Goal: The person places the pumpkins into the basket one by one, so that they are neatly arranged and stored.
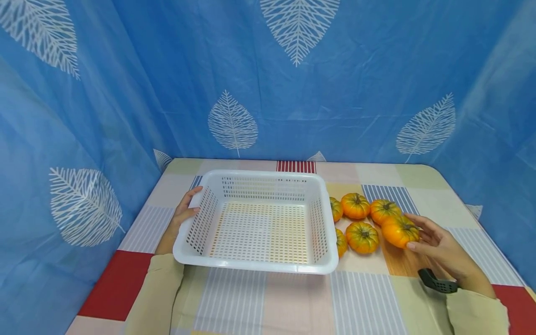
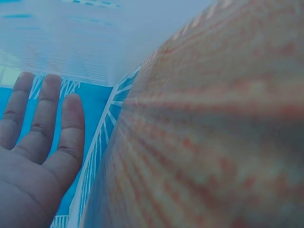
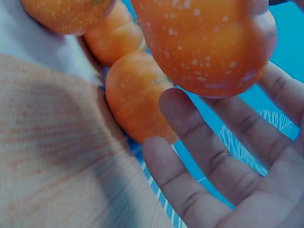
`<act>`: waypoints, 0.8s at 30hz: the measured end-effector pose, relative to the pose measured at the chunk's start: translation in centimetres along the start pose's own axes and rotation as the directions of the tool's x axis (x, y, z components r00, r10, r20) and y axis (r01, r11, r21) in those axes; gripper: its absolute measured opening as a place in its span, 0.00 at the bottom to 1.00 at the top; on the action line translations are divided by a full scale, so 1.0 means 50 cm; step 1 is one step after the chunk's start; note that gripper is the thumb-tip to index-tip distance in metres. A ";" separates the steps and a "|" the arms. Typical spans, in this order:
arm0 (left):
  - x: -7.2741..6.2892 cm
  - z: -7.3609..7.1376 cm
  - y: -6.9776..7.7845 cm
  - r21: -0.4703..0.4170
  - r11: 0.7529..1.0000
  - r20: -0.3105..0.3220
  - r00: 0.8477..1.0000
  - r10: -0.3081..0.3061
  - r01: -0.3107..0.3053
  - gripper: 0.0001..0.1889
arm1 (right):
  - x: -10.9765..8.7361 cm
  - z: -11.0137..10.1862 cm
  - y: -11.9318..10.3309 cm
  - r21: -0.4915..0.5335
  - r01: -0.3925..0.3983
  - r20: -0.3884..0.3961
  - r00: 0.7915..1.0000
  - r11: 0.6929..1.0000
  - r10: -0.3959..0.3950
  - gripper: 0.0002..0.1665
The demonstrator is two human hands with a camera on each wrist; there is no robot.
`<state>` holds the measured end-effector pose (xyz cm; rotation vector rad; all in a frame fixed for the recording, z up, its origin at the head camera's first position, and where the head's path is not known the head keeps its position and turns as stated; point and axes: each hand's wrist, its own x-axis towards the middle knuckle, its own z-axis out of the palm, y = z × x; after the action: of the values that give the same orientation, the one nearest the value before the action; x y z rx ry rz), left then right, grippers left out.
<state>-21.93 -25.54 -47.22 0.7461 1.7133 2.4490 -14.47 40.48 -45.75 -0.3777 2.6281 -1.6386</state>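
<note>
A white plastic basket with slotted walls is on the table, and only tablecloth colours show through its floor. My left hand is at its left rim, fingertips against the outside. Three fairly straight fingers of that hand show beside the basket wall in the left wrist view. To the right of the basket, my right hand holds a small orange pumpkin between thumb and fingers. In the right wrist view the held pumpkin is above the outstretched lower fingers, with other pumpkins behind it.
Several more small pumpkins are grouped against the basket's right side, two partly hidden by its rim. A patchwork-patterned cloth covers the table. Blue curtains with white leaf prints enclose the back and sides.
</note>
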 end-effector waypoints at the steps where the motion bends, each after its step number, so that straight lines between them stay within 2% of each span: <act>1: 0.000 -0.001 0.000 -0.006 1.000 0.009 1.000 0.006 -0.006 0.36 | 0.001 0.001 -0.003 -0.004 0.010 -0.001 1.000 1.000 -0.010 0.41; 5: 0.000 -0.003 0.001 -0.021 1.000 0.031 0.999 0.016 -0.015 0.37 | 0.006 0.003 -0.017 -0.024 0.028 0.001 1.000 0.999 -0.028 0.41; 12: -0.002 -0.001 0.002 0.002 1.000 -0.015 1.000 -0.018 0.018 0.35 | 0.016 0.011 -0.040 -0.050 0.031 0.006 1.000 0.998 -0.031 0.40; 24: -0.001 0.003 0.004 -0.013 1.000 -0.008 1.000 -0.012 0.012 0.35 | 0.033 0.024 -0.054 0.034 0.105 0.040 0.994 0.994 -0.106 0.45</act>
<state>-21.79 -25.50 -47.01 0.7238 1.6978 2.4567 -15.37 37.92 -43.72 -0.5524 2.5904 -1.6795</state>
